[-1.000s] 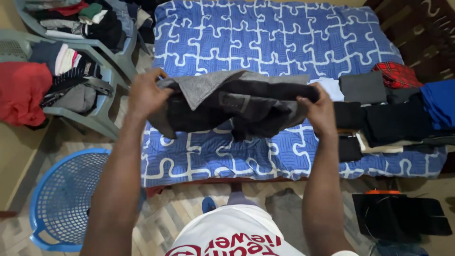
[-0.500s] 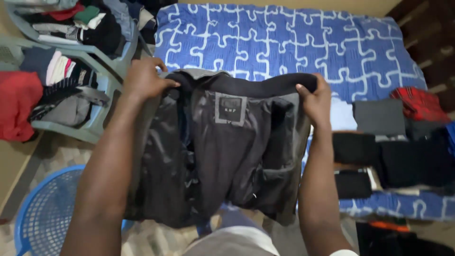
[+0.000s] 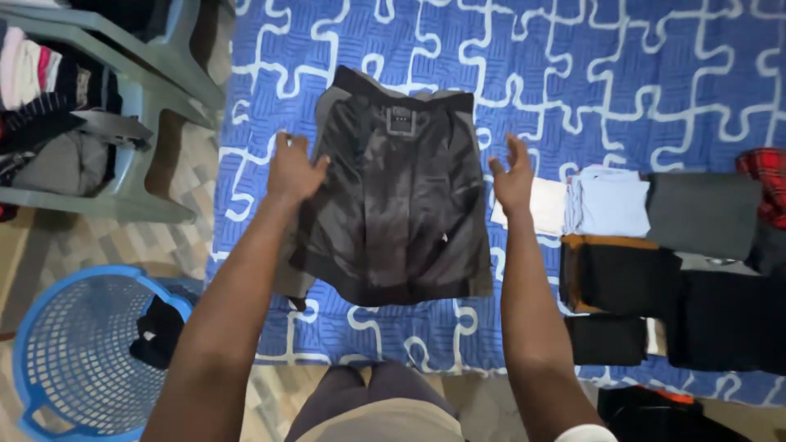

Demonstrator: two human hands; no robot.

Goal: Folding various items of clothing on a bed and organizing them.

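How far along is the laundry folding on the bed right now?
Done: folded stacks, like the pale blue folded garment, sit along the right of the blue puzzle-print bedsheet. In hand: the dark grey lined jacket lies spread flat, left hand at its edge, right hand open beside it. Left: clothes piled on the grey plastic chair and a dark item in the blue laundry basket.

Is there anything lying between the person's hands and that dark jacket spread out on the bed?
Nothing visible. The dark jacket lies flat on the blue puzzle-print bedspread. The left hand is at its left edge and the right hand hangs open just off its right edge. The folded clothes lie further right.
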